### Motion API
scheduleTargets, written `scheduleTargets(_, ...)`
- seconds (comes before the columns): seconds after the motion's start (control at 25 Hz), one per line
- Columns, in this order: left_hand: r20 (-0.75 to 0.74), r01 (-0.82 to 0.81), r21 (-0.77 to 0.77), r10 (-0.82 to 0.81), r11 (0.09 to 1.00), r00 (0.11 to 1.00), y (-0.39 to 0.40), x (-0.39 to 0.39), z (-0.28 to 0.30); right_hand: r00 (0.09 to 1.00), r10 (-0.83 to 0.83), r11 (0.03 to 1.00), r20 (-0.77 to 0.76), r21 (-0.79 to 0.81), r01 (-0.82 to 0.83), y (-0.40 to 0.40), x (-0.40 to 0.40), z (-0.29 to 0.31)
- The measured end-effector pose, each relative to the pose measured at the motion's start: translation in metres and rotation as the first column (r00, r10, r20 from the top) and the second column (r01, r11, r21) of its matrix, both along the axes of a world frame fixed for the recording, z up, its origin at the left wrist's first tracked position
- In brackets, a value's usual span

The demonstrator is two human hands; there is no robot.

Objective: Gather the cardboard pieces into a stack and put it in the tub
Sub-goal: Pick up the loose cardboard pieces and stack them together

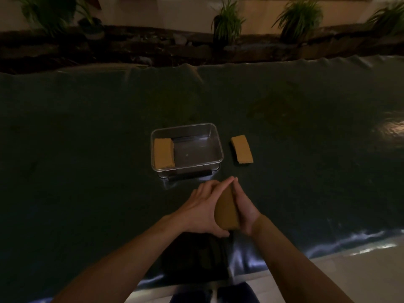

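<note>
Dim, grainy view; glare at right; bowed edges

Tub [218, 147] mid-sheet, one cardboard piece [164, 153] inside left, another piece [242, 152] just right — apparently flat.

Looks like a dim garden patio: potted plants [227, 20] along a rock border [153, 49], dark tarp [87, 127] spread over pale paving [360, 276].
</note>
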State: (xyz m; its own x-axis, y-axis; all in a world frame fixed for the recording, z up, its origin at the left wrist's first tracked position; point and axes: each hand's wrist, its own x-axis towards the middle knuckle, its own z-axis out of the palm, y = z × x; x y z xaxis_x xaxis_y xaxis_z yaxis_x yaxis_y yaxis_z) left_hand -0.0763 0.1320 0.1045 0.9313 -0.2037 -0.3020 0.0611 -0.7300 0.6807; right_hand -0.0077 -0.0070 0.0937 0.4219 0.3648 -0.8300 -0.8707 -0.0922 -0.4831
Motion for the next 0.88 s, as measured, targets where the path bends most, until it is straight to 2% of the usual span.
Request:
scheduleTargets(0.16, 0.021, 0.049, 0.028, -0.049, 0.998, 0.999, -0.007, 0.007, 0.006, 0.993, -0.006, 0.999, 0.119, -0.053, 0.013, -0.006, -0.002, 0.015)
scheduleTargets(0.32, 0.01, 0.108, 0.061, -0.109, 0.992, 0.994, -0.018, 0.017, 0.01, 0.997, -0.041, 0.999, 0.072, -0.027, 0.043, -0.015, 0.002, 0.018)
scheduleTargets(0.52, 0.008, 0.114, 0.111, -0.115, 0.987, 0.993, -0.038, 0.034, 0.011, 0.987, -0.024, 0.995, 0.157, -0.094, 0.039, -0.029, 0.017, 0.022)
scheduleTargets(0.68, 0.02, 0.112, 0.224, -0.12, 0.968, 0.993, -0.046, 0.058, 0.015, 0.997, -0.018, 0.999, 0.074, 0.037, 0.015, -0.043, 0.039, 0.024)
scheduleTargets(0.76, 0.031, 0.104, 0.3, -0.118, 0.948, 0.992, -0.049, 0.077, 0.016, 0.988, 0.001, 1.0, 0.154, 0.004, -0.002, -0.051, 0.057, 0.018)
scheduleTargets(0.88, 0.03, 0.092, 0.398, -0.113, 0.913, 0.993, -0.057, 0.109, 0.016, 0.938, 0.141, 0.987, 0.318, -0.116, -0.109, -0.068, 0.09, 0.014)
